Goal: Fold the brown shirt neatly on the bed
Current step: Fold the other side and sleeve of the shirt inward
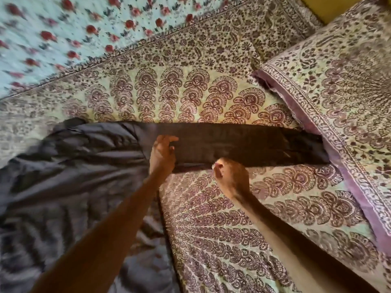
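Note:
The brown shirt [69, 166] lies spread over the left half of the bed [211, 96], wrinkled, with one long sleeve [249, 142] stretched flat to the right as far as the pillow. My left hand [161, 152] rests where the sleeve meets the body, fingers apart and pressing on the cloth. My right hand [229, 175] is at the sleeve's near edge, fingers curled in; motion blur hides whether it pinches the fabric.
A pillow [338, 98] in the same paisley print with a purple border lies at the right, over the sleeve's end. A pale blue sheet with red flowers [63, 34] covers the far left. The bedcover's patterned surface stretches toward me on the right.

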